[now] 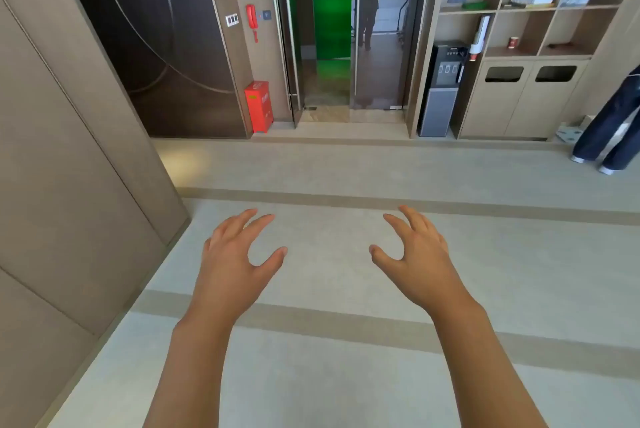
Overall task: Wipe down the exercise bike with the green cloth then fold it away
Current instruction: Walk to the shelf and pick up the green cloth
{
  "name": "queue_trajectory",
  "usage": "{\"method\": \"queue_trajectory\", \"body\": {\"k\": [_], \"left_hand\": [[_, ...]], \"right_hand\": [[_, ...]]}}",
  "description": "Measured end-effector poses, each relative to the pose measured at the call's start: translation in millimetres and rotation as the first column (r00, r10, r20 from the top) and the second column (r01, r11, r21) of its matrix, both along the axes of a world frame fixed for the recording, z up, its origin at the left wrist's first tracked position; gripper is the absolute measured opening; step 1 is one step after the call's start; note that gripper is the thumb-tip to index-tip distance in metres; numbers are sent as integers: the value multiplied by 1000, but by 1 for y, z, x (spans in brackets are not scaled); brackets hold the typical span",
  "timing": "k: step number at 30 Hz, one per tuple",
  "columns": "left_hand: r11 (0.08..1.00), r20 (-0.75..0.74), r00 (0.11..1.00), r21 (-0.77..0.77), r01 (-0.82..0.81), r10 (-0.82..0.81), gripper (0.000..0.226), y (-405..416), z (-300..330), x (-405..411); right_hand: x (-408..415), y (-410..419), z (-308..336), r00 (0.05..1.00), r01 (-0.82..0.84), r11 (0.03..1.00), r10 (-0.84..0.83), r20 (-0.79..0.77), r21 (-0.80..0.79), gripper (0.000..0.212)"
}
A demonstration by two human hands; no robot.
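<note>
My left hand (239, 254) and my right hand (415, 251) are stretched out in front of me over the pale floor, palms down, fingers spread and loosely bent, holding nothing. No exercise bike is in view. A small green item (474, 5) lies on a shelf at the back right; whether it is the cloth is unclear.
A beige wall panel (69, 185) runs along the left. Glass doors (346, 46) stand straight ahead, with a red box (259, 110) to their left and a water dispenser (441, 88) to their right. Shelving with cabinets (526, 46) fills the back right. A person's legs (609, 129) stand at the right edge.
</note>
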State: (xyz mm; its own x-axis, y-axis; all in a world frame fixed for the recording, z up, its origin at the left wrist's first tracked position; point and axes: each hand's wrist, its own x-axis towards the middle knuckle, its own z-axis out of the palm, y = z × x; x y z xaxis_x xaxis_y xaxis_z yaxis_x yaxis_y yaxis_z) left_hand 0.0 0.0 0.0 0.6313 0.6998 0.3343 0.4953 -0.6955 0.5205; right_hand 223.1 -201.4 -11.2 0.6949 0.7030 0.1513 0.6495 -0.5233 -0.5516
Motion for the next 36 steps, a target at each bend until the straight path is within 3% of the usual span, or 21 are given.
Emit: {"method": "queue_trajectory", "body": {"k": [9, 27, 36], "left_hand": [[997, -24, 997, -38, 71, -72, 58, 48, -9, 67], [981, -10, 985, -91, 169, -170, 59, 277, -1, 201], [968, 1, 976, -129, 215, -216, 59, 316, -14, 277]], "right_hand": [[50, 36, -10, 997, 75, 997, -76, 29, 29, 63], [159, 248, 10, 986, 164, 986, -163, 31, -26, 62], [225, 281, -3, 983, 182, 982, -182, 1, -51, 61]]}}
